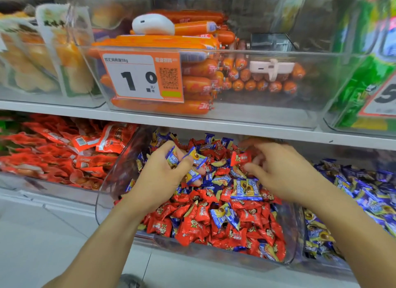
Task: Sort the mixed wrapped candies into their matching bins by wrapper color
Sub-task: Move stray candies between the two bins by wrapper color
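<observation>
a: both hands were in the mixed bin. left hand clutched several blue candies; right hand pinched a red candy.

b: best to gather only blue, then drop them into the blue bin just right.

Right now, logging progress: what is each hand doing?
Left hand: holding blue candies.
Right hand: pinching a red candy.

Retail shop: orange-framed paper price tag at 11 o'clock; clear plastic bulk bins on white metal shelving.
</observation>
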Action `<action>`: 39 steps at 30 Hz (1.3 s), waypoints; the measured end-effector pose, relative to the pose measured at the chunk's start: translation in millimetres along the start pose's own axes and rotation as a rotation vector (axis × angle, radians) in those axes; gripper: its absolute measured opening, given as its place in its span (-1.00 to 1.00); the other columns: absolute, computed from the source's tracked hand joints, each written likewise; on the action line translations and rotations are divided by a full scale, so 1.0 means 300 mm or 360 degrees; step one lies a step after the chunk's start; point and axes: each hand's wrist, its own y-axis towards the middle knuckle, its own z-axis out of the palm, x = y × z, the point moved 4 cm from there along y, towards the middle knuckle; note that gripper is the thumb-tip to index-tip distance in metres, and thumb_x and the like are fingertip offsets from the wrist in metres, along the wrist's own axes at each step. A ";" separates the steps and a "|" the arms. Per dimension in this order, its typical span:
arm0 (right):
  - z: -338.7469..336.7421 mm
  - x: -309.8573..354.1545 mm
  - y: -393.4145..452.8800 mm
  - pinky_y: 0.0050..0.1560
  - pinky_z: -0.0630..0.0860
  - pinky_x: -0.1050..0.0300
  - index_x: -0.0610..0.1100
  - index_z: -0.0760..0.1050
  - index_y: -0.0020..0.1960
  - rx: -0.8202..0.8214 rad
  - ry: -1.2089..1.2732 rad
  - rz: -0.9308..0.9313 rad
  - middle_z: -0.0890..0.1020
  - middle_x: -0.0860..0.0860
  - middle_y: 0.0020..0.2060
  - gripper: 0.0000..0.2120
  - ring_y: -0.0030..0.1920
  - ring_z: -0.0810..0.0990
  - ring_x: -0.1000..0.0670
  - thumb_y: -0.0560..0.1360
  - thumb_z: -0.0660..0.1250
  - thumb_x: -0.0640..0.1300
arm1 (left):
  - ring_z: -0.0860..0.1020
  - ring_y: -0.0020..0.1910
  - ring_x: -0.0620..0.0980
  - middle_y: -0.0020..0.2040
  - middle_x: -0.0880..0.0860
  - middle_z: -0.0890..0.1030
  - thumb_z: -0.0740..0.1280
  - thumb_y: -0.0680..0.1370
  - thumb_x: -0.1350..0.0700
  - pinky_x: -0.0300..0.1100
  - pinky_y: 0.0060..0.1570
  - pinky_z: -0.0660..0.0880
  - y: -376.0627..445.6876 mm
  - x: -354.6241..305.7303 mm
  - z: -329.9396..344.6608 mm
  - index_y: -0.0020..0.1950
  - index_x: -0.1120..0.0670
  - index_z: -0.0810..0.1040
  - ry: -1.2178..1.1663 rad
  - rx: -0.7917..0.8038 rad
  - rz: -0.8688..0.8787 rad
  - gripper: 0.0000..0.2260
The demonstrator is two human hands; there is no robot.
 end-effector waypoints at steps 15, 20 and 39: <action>0.051 0.010 -0.030 0.19 0.43 0.08 0.19 0.44 0.33 0.0346 -0.0105 -0.0079 0.45 0.09 0.07 -0.60 0.14 0.48 0.02 0.52 0.42 0.01 | 0.46 -0.30 -0.16 -0.18 -0.01 0.56 0.37 0.52 0.00 -0.35 -0.34 0.34 0.029 -0.004 0.084 -0.13 -0.05 0.52 0.1005 0.0021 0.0170 -0.92; 0.079 0.033 -0.040 0.22 0.45 0.06 0.15 0.42 0.31 0.0417 -0.0076 -0.0057 0.44 0.07 0.13 -0.64 0.16 0.47 0.01 0.55 0.38 -0.08 | 0.47 -0.05 -0.11 -0.04 -0.05 0.50 0.39 0.45 -0.24 -0.22 -0.15 0.35 0.045 0.016 0.103 -0.04 -0.11 0.53 0.1352 0.0083 0.0227 -0.75; -0.149 -0.151 -0.292 -0.36 0.48 0.16 -0.04 0.56 0.18 -0.0133 0.1577 0.0188 0.65 -0.04 -0.21 -0.74 -0.44 0.52 -0.05 0.53 0.41 -0.24 | 0.44 -0.36 -0.09 -0.38 -0.06 0.48 0.26 0.59 -0.12 -0.17 -0.30 0.34 -0.011 -0.248 0.531 -0.25 0.01 0.44 0.0537 0.0082 0.0439 -0.71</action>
